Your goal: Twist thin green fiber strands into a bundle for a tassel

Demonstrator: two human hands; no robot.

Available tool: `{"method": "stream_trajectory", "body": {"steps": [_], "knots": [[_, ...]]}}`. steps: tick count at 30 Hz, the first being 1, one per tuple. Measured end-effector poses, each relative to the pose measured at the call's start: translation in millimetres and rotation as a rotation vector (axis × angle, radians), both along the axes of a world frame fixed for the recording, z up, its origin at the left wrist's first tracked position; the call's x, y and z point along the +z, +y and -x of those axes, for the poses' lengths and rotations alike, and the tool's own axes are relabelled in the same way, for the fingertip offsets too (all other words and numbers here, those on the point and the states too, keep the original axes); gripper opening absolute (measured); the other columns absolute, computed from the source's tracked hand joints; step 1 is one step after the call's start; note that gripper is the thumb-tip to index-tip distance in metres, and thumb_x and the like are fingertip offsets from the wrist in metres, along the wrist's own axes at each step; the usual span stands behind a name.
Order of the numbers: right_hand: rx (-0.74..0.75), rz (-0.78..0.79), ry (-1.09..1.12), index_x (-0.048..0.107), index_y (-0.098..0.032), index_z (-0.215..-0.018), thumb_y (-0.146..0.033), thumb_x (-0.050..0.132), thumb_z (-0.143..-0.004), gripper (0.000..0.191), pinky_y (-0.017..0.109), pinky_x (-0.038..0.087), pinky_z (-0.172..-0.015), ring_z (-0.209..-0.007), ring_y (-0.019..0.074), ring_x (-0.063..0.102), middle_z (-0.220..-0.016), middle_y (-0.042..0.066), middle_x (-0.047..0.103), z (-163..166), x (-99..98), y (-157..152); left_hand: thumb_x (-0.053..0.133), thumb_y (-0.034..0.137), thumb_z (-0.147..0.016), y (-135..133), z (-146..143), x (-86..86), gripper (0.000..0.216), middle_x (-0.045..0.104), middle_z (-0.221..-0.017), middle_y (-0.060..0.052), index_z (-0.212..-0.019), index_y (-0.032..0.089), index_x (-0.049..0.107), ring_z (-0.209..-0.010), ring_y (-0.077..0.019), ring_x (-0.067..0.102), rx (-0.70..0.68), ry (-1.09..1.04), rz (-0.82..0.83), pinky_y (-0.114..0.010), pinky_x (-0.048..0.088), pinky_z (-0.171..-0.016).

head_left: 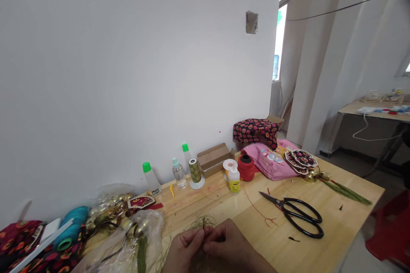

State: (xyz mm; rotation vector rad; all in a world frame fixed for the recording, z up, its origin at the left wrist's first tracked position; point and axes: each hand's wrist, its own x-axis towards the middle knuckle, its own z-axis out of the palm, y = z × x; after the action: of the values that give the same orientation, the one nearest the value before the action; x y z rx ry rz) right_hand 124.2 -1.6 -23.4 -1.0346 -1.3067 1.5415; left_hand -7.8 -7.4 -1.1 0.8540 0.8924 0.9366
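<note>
While left hand [183,248] and right hand [226,241] pinch around a strand [203,222], scissors [299,216] lie near

Where the fingertips almost meet, to the left of the scissors, both hands are drawn into tight pinches, each thumb against its index finger, with the other fingers curled inward. The short, dark strand stands up between them, and fine green thread [198,223] spreads in loose loops just behind. Whether one hand grips the strand or both do, I cannot tell, because the fingers hide its lower end.

Well to the left of the scissors, a clear bag [154,222] bunches around brass bells [139,232]; a green tassel [141,254] shows among its folds, though whether inside or beneath I cannot tell. Beyond the scissors and to their left, a brown carton [219,166] stands open at the top. Farther left, a spray bottle [180,177] has what looks like clear liquid in its lower part. Nearer the scissors, a white bottle [234,184] with a yellow label does not let its contents show.

Both hands are low over the table [342,226], left of the scissors and nearer the body. The left hand slants inward with its thumb on top. The right wrist is bent, and its forearm enters from the lower edge on the scissors' near side, apart from the handles.
</note>
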Motion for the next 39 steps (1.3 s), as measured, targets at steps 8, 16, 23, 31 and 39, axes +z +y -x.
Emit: {"method": "stream_trajectory", "body": {"steps": [8,16,23,31,39], "knots": [[0.019,0.005,0.156,0.069,-0.013,-0.053,-0.021,0.063,-0.058,0.011,0.021,0.03,-0.05,-0.049,0.0084,0.045,-0.048,-0.001,0.056,-3.2,1.3,6.0,0.071,0.033,-0.054,0.2,3.0,4.6,0.023,0.07,-0.076,-0.012,-0.065,0.013,0.071,-0.077,-0.0232,0.06,0.057,-0.065,0.049,-0.032,0.041,-0.076],[-0.005,0.01,0.229,0.068,-0.012,-0.051,-0.028,0.067,-0.057,0.017,0.021,0.034,-0.052,-0.053,0.0106,0.049,-0.054,0.001,0.06,-3.5,5.4,4.9,0.067,0.037,-0.058,-3.6,2.1,1.0,0.031,0.068,-0.064,-0.011,-0.073,0.01,0.072,-0.065,-0.0213,0.06,-0.074,-0.008,-0.023,-0.031,0.043,-0.065],[-0.18,-0.091,-0.101,0.066,-0.012,-0.048,-0.017,0.056,-0.06,0.017,0.018,0.027,-0.043,-0.046,0.0081,0.042,-0.045,-0.002,0.052,0.9,-1.0,0.8,0.06,0.035,-0.066,5.5,1.2,-10.2,0.026,0.071,-0.084,-0.008,-0.084,0.02,0.07,-0.088,-0.027,0.058,-0.046,0.291,-0.232,-0.039,0.037,-0.084],[-0.248,-0.107,-0.14,0.066,-0.01,-0.049,-0.017,0.054,-0.06,0.017,0.018,0.029,-0.043,-0.045,0.0081,0.042,-0.044,-0.001,0.052,5.6,-7.5,1.4,0.065,0.03,-0.062,3.4,-7.1,-14.9,0.019,0.071,-0.07,-0.007,-0.075,0.018,0.072,-0.074,-0.0213,0.062,0.121,-0.021,-0.046,-0.031,0.044,-0.073],[-0.168,-0.012,-0.136,0.065,-0.011,-0.05,-0.013,0.057,-0.056,0.01,0.02,0.035,-0.049,-0.05,0.0107,0.047,-0.047,-0.001,0.055,-1.3,5.8,-1.3,0.067,0.023,-0.062,4.7,-1.8,-14.2,0.015,0.07,-0.067,-0.01,-0.069,0.01,0.07,-0.064,-0.0165,0.062,0.221,-0.313,0.09,-0.024,0.046,-0.063]]}}
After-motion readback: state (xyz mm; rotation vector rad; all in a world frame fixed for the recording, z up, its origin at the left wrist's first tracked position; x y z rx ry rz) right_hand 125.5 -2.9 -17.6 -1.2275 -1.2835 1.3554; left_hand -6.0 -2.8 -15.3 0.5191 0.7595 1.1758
